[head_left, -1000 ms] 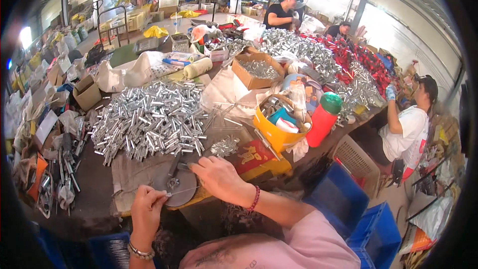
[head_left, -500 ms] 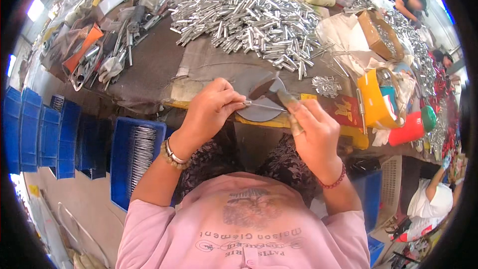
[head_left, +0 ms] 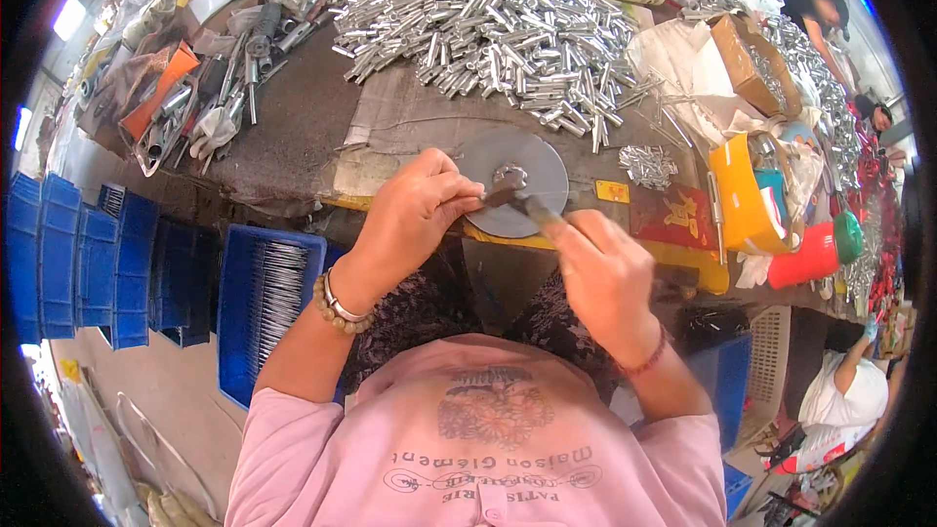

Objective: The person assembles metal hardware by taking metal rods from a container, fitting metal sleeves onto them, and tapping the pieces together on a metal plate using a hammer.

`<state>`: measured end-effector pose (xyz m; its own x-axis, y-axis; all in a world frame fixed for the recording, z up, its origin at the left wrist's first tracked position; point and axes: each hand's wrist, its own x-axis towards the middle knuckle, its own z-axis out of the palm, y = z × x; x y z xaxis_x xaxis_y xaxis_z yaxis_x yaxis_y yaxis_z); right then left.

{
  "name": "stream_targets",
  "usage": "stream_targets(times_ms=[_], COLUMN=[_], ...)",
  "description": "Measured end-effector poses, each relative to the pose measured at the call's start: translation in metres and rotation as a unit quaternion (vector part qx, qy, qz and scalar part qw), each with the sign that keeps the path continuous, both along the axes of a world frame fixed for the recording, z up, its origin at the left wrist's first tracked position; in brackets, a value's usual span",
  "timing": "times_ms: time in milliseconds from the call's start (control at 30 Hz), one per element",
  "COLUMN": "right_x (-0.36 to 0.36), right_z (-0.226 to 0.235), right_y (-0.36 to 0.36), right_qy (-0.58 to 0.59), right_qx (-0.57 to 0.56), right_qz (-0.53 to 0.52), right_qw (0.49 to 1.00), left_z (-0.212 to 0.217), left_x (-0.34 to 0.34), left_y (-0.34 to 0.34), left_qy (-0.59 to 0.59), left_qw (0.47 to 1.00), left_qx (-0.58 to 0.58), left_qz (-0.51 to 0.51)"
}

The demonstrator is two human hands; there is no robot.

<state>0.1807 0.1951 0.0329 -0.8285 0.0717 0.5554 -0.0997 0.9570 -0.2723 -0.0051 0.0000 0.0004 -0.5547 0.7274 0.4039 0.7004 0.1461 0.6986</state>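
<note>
A hammer (head_left: 504, 194) with a dark brown head is in my right hand (head_left: 605, 273), whose fingers wrap its handle. The hammer's head lies over a round grey metal plate (head_left: 542, 161) at the table's front edge, right beside my left fingertips. My left hand (head_left: 418, 210) pinches a thin metal rod (head_left: 482, 197); most of it is hidden behind the fingers and the hammer head. Just behind the head, a small shiny metal piece (head_left: 509, 174) shows at the plate's middle. Motion slightly blurs my right hand.
A large heap of short metal tubes (head_left: 488, 29) covers the far table. At right are a small pile of metal pieces (head_left: 648, 167), a yellow container (head_left: 742, 190) and a red jar (head_left: 800, 256). A blue crate (head_left: 229, 312) holds thin metal rods at lower left. Other people work at far right.
The hammer head has come down from its tilted, raised position to beside my left fingertips, now covering the rod seen before. My right hand shifted slightly; my left hand stays nearly still.
</note>
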Motion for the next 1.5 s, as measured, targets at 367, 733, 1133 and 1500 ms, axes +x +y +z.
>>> stream_targets(times_ms=[367, 733, 1133, 1500], right_x=[-0.008, -0.010, -0.064, -0.070], right_z=[0.008, 0.005, 0.006, 0.009], right_y=[0.042, 0.046, 0.041, 0.038], right_qy=[-0.030, -0.021, -0.105, -0.100], right_qx=[-0.246, 0.060, 0.064, 0.069], right_qz=[-0.016, -0.128, 0.114, 0.168], right_qw=[0.969, 0.990, 0.986, 0.978], left_z=[0.008, 0.007, 0.009, 0.012], left_x=[-0.001, -0.001, -0.003, -0.006], left_y=[0.001, -0.001, -0.007, -0.005], left_qy=[-0.018, -0.082, -0.067, -0.050], left_qw=[1.000, 0.997, 0.998, 0.998], left_qx=[-0.021, -0.010, -0.014, -0.031], left_qz=[-0.010, -0.008, 0.004, 0.021])
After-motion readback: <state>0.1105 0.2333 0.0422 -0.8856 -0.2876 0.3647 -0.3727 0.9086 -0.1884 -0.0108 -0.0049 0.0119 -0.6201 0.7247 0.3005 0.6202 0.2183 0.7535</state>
